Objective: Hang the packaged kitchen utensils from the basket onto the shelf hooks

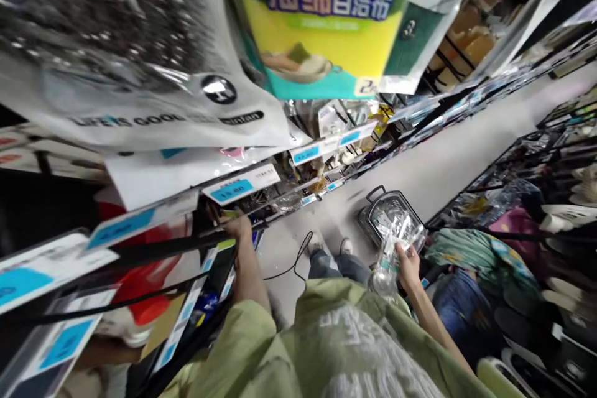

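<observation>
My right hand is closed around a clear plastic package, which hangs down on the left side of my fingers. More shiny clear plastic shows just above that hand, over the basket; whether it belongs to the same package I cannot make out. Low on the left, my left hand reaches to the front of a shelf, beside its dark rail and below a price tag. Its fingers are partly hidden and blurred, so what they touch does not show.
A dark shopping basket with a handle stands on the floor. Large hanging packs, including a green-yellow sponge pack, fill the near view. At right, a person in a green patterned top is by the opposite shelves. A dark cord crosses near my feet.
</observation>
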Demonstrator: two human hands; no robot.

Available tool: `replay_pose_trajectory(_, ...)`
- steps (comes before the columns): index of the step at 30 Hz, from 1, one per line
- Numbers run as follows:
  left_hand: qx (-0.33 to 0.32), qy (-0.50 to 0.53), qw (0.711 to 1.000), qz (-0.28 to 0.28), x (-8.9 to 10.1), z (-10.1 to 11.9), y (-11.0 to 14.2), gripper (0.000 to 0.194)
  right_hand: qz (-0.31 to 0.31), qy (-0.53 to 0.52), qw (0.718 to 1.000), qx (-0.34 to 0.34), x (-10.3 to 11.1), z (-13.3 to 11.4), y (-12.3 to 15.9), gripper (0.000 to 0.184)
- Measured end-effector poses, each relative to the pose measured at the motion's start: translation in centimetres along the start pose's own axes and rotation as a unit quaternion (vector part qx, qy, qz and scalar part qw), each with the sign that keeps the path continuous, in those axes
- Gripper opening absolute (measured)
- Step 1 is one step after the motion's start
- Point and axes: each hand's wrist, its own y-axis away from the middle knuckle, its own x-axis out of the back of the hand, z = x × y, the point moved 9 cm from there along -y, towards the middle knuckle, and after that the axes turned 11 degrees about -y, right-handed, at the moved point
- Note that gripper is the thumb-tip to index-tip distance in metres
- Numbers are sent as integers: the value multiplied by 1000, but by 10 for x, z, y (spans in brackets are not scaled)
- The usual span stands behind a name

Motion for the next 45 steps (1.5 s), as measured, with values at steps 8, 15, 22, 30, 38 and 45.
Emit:
replay_pose_trajectory(8,13,130,979,-154,-86,1,171,33,-172,36,984,5,-104,10,-1,50)
replay_pose_trajectory(15,-55,233,909,-341,-137,78,246,55,-279,79,957,15,-155,17,14,45)
replay_pose_trajectory(22,-148,253,907,-303,-136,129,225,30,-326,60,943,7,-168,12,23,49)
replay_pose_trajectory(30,-104,247,906,-328,-149,122,231,26,-305,57,951,8,-149,21,10,51)
replay_pose_trajectory(38,-38,225,919,-322,-173,114,229,41,-338,70,938,23,-142,26,13,51)
replay_pose_trajectory(45,0,201,911,-359,-189,91,245,26,-355,66,933,5,-136,38,15,59)
